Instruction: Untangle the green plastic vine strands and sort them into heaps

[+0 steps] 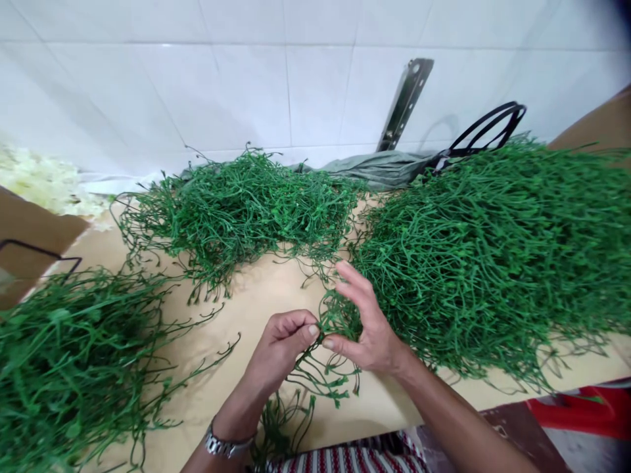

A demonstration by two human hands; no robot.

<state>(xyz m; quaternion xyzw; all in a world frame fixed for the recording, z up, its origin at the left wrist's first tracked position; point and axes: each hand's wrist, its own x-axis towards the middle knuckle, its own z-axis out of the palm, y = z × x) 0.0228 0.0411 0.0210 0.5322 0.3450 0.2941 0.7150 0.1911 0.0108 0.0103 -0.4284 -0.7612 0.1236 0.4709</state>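
1. White wall tiles (246, 79) back a tan worktop (256, 295), and from my remote seat I look down on it through the head camera.
2. I see my left hand (283, 345) curled, thumb and forefinger pressed together on a green stem sprig (331, 315) near the front middle of the worktop.
3. I see my right hand (367, 328) pinching the same sprig from the other side with its thumb, while its other fingers are spread and raised above the strands.
4. Loose ends of the sprig hang down below both hands, over the worktop's front edge.
5. A silver wristwatch (224, 447) sits on my left wrist.
6. A big right pile (497, 249) of the same green stems lies just beside my right hand, its edge touching the sprig.
7. A middle pile (236, 210) rests further back near the wall, apart from my hands.
8. A left pile (64, 368) fills the near left corner, well apart from the sprig.
9. Behind the piles I see a grey-green bag (379, 167) with black handles (486, 128), a metal bracket (407, 98) on the wall, and pale blossoms (44, 180) at far left.
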